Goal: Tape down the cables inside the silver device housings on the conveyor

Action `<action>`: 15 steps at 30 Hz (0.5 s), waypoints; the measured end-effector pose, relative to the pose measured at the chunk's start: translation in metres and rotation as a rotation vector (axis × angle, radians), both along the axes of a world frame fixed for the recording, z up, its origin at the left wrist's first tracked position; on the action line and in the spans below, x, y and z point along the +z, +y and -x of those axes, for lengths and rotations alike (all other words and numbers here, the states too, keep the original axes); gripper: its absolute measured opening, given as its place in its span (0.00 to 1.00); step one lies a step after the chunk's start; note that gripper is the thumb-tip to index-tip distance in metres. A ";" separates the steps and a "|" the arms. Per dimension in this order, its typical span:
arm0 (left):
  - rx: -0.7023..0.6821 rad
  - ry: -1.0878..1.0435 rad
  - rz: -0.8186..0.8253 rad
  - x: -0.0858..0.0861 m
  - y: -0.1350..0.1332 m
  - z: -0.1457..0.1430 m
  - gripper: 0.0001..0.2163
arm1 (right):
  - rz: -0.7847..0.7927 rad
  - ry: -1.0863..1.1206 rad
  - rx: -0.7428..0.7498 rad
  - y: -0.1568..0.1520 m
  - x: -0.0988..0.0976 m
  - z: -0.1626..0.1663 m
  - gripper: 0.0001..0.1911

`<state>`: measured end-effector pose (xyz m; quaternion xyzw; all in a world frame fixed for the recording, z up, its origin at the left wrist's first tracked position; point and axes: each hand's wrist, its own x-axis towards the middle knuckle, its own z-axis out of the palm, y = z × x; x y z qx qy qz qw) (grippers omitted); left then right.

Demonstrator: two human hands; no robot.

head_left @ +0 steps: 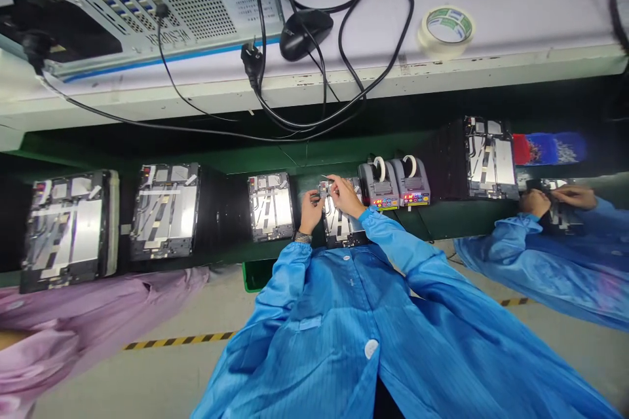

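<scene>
In front of me lies an opened flat electronic device (339, 226), its silvery panels and dark circuit parts exposed. My left hand (309, 213), with a band at the wrist, is at its upper left edge, fingers curled in; what they hold, if anything, is too small to tell. Over the upper part of the device my right hand (345, 196) is closed in a pinch. A thin pale sliver shows by its fingertips, too small to name. Just left of my hands another opened device (270, 206) lies on a dark pile.
Two tape dispensers (379, 184) with lit displays stand right of my hands. More device stacks (164, 209) lie left, one (491, 157) right. Blue and red bins (543, 148) sit farther right. Co-workers flank me. The shelf holds a computer (196, 13), mouse (302, 33), cables and tape roll (447, 29).
</scene>
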<state>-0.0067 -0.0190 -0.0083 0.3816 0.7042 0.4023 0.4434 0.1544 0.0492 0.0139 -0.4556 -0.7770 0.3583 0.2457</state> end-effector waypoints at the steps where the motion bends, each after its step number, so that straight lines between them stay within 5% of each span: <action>1: -0.003 0.004 0.008 -0.001 0.001 -0.001 0.15 | 0.006 0.006 0.004 0.003 0.001 0.002 0.33; 15: 0.039 -0.061 0.032 -0.010 0.004 -0.002 0.10 | 0.015 -0.036 0.101 0.025 -0.005 0.015 0.32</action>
